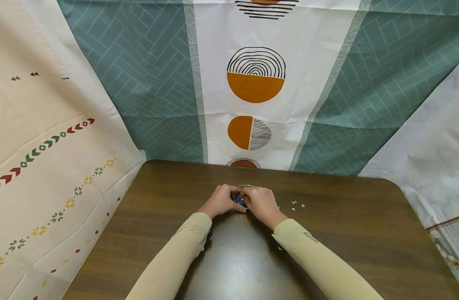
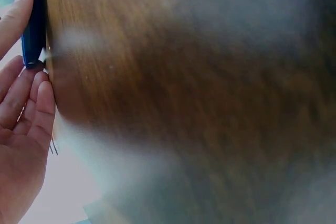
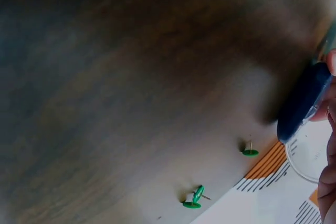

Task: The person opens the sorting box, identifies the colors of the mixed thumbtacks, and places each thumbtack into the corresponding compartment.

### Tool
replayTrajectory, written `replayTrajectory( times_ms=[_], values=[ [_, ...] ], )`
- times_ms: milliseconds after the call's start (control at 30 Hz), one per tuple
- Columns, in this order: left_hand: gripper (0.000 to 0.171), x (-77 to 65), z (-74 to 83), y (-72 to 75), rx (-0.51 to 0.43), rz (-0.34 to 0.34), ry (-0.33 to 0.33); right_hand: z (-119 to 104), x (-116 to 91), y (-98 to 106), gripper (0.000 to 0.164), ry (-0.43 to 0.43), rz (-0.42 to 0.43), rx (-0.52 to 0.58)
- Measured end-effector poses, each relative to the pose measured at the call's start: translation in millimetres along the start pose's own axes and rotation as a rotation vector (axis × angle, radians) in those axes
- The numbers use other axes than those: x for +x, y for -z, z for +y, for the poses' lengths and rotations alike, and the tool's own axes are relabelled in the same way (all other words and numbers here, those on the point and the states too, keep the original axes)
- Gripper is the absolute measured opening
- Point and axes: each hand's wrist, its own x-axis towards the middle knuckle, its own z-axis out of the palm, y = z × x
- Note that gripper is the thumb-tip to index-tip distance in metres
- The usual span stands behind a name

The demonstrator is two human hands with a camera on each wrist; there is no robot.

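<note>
Near the far edge of the table, both hands meet at a thick, dark blue round disc (image 1: 241,201) with a pale rim. My left hand (image 1: 225,200) holds it by the edge, thumb on one side and fingers on the other. The curled fingers of my right hand (image 1: 260,202) pinch at its face; whether a small piece sits between those fingertips is hidden. Edge-on in the left wrist view, the blue disc (image 2: 34,27) stands upright. A clear round container (image 3: 307,163) shows behind the disc (image 3: 303,103) in the right wrist view.
Several green thumbtacks (image 1: 294,203) lie loose on the brown wooden table (image 1: 357,225), right of the hands. Closer up, one thumbtack (image 3: 250,152) rests with its pin upward. A patterned curtain (image 1: 165,83) hangs behind the table, with pale cloths at both sides.
</note>
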Motion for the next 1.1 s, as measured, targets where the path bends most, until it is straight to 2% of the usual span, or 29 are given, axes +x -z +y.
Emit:
replayTrajectory(
  times_ms=[633,1100],
  values=[
    [0.059,-0.2,-2.0,-0.6,0.005,0.006,-0.003,-2.4,1.9,-1.3,0.008,-0.020,-0.090,-0.004],
    [0.060,-0.9,-0.4,0.5,0.007,0.000,0.005,-1.0,0.2,-1.5,0.009,-0.022,-0.088,-0.006]
  ],
)
